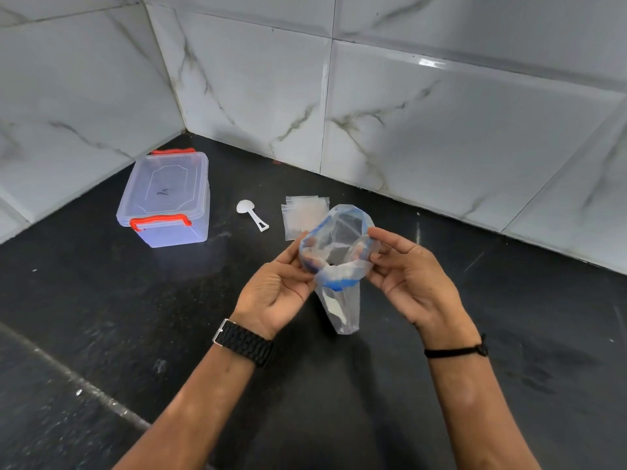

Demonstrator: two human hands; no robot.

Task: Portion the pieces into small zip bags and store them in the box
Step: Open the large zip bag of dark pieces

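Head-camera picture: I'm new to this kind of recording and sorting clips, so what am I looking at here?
One camera, worn on a person's head, looks down at their own bare hands over a black countertop in a tiled corner. The left hand and right hand each pinch the rim of a clear zip bag with a blue seal, holding its mouth open. On the counter lie a clear lidded storage box with orange latches, a white plastic scoop and a stack of small zip bags. The box is closed.
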